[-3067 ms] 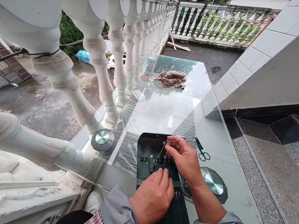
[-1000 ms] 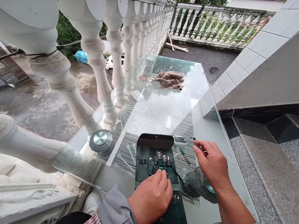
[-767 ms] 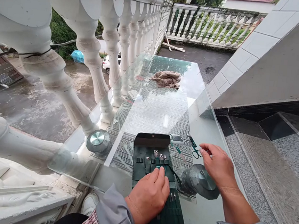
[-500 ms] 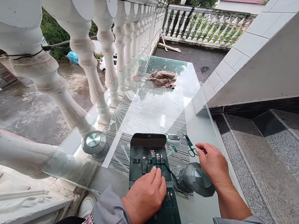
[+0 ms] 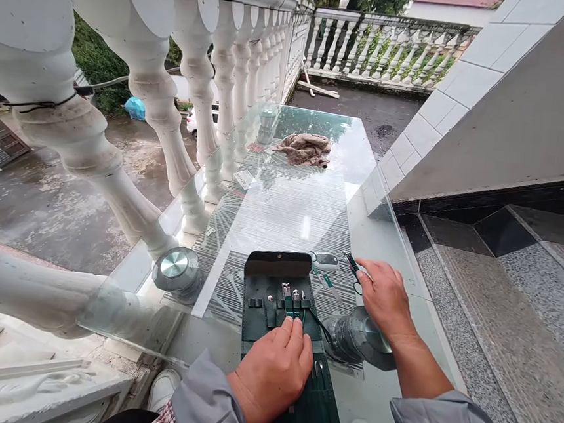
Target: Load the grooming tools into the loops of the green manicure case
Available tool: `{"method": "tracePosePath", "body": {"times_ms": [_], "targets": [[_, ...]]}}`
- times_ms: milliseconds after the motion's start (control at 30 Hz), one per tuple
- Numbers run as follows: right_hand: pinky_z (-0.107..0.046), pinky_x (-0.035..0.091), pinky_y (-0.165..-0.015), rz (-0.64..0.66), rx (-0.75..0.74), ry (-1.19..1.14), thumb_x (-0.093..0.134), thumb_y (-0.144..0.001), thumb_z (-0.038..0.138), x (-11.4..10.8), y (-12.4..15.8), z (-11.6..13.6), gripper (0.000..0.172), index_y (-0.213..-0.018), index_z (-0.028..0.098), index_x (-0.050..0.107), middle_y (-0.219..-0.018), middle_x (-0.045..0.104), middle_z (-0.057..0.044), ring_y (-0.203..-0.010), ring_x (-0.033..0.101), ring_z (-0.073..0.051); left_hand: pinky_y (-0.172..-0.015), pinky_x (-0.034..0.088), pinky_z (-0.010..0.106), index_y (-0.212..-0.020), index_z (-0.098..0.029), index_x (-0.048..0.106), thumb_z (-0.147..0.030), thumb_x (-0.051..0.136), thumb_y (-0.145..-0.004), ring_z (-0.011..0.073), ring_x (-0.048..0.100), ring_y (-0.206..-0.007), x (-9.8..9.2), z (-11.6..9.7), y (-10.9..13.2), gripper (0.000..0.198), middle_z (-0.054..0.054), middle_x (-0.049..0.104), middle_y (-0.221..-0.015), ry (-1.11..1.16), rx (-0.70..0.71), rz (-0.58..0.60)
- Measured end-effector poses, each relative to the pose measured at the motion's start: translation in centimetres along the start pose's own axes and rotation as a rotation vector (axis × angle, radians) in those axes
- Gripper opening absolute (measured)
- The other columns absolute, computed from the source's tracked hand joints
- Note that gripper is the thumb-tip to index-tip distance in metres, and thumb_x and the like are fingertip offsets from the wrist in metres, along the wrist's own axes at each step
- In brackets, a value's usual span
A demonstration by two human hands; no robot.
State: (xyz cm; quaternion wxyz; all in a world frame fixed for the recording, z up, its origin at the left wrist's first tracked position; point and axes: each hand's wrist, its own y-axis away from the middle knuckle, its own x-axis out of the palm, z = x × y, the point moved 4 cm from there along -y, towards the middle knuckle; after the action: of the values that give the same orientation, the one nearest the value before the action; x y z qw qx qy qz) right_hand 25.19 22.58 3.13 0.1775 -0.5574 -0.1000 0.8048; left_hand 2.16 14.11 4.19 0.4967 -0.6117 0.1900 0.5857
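An unfolded dark green manicure case (image 5: pixel 280 264) lies on the glass table, with silver-headed nail clippers (image 5: pixel 285 291) and other small tools in its loops. My left hand (image 5: pixel 275 372) rests over the case, fingers closed together and their tips against the lower part of the clippers; its thumb is hidden. Right of the case, my right hand (image 5: pixel 387 300) has thumb and fingertips closed at a dark green grooming tool with a silver tip (image 5: pixel 350 261). A ring handle of small scissors (image 5: pixel 357 288) shows just below it, partly covered by the hand.
A grey-white oval tool (image 5: pixel 327 259) and a green tag (image 5: pixel 328 281) lie between case and right hand. A brown cloth (image 5: pixel 304 149) sits farther back on the glass table (image 5: pixel 392 244). White balusters (image 5: pixel 149 94) run along the left; stone steps (image 5: pixel 526 292) are at right.
My right hand has moved left and slightly up onto the dark green tool, covering part of the scissors' handles. My left hand stays on the case.
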Motion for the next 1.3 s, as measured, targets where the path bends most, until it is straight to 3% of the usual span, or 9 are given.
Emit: {"method": "tracePosePath", "body": {"times_ms": [167,367,967,1300], "targets": [[-0.039,0.039,-0.088,-0.07,-0.068,-0.095,0.038,-0.087,0.026,-0.6,-0.1,2.2,0.026,-0.097,0.021,0.062,-0.099,0.064,-0.009,-0.097,0.054,-0.022,-0.084,0.047,0.033,-0.11,-0.007,0.057,-0.017,0.045,-0.091,0.0248,0.061,-0.105,0.1,0.0,-0.1,0.025,0.018,0.063,-0.114,0.0,0.019,0.048],[-0.032,0.043,-0.068,0.12,-0.014,-0.153,0.047,-0.083,0.032,0.4,1.2,4.1,0.018,-0.084,0.022,0.062,-0.082,0.064,-0.004,-0.075,0.057,-0.019,-0.079,0.049,0.031,-0.108,-0.007,0.059,-0.016,0.045,-0.09,0.026,0.062,-0.102,-0.3,0.0,-0.1,0.025,0.018,0.064,-0.112,0.005,0.001,0.009],[-0.032,0.038,-0.065,0.164,-0.205,0.121,0.043,-0.084,0.018,0.7,1.6,4.8,0.016,-0.076,0.023,0.056,-0.079,0.058,-0.005,-0.075,0.051,-0.021,-0.082,0.047,0.035,-0.113,-0.005,0.056,-0.019,0.041,-0.094,0.0272,0.059,-0.108,0.1,-0.3,0.2,0.028,0.021,0.06,-0.117,-0.001,0.032,0.115],[-0.031,0.034,-0.062,0.176,-0.12,0.14,0.048,-0.083,0.019,0.4,1.9,5.4,0.012,-0.072,0.023,0.049,-0.077,0.054,-0.003,-0.075,0.047,-0.02,-0.084,0.045,0.035,-0.113,-0.006,0.056,-0.018,0.044,-0.092,0.0265,0.059,-0.106,0.3,-0.4,0.2,0.027,0.02,0.061,-0.117,-0.009,0.027,0.082]]}}
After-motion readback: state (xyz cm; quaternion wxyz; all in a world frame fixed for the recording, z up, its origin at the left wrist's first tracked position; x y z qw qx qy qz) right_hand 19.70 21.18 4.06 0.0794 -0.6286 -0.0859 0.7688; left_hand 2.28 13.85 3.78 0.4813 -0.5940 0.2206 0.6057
